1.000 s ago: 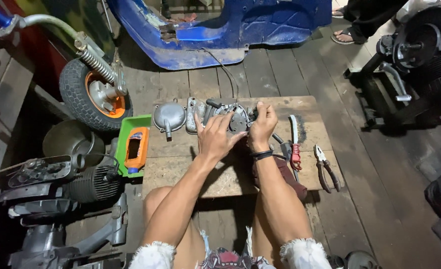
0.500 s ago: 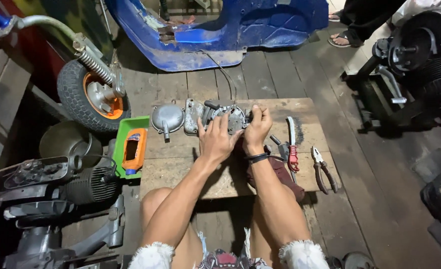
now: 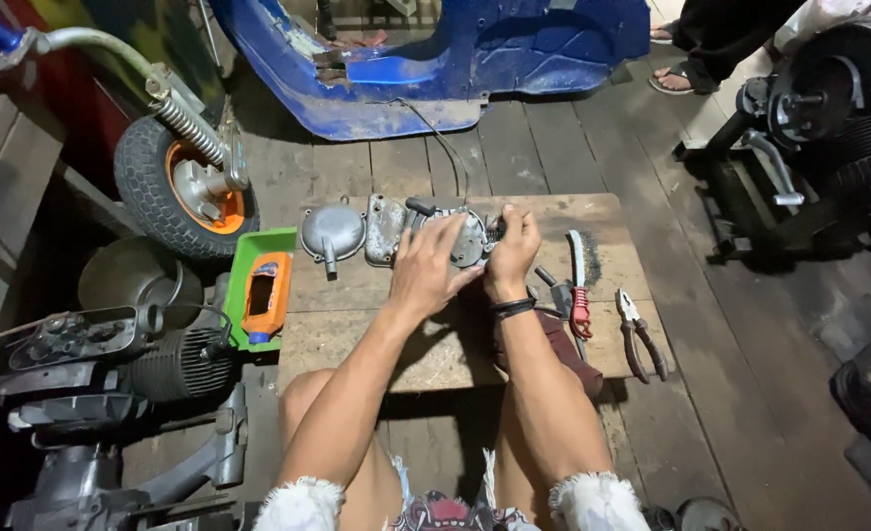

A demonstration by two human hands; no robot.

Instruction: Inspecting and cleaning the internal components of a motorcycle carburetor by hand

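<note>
Fingers (image 3: 433, 258) of the left hand (image 3: 425, 275) lie spread over a grey cast-metal engine part (image 3: 470, 236), pressing it down at upper centre of the wooden tabletop (image 3: 376, 334). Right hand (image 3: 510, 246): fingers curled together against the part's right edge, black band at the wrist; whether they pinch something small cannot be told. Both hands in contact, part resting flat on the board.

Handling estimate: solid casting, likely heavy for its size, rigid, not fragile; dull surface may be oily, so slip is possible. Best hold appears to be around the outer rim or thick body, not the thin cable (image 3: 445, 147) running from it toward the blue scooter body (image 3: 435, 79) at top.

Nearby: round metal cover (image 3: 331, 232) just left of the part; wire brush (image 3: 579, 285) and pliers (image 3: 640, 334) to the right; green tray (image 3: 258, 290) at the left edge of the tabletop.
</note>
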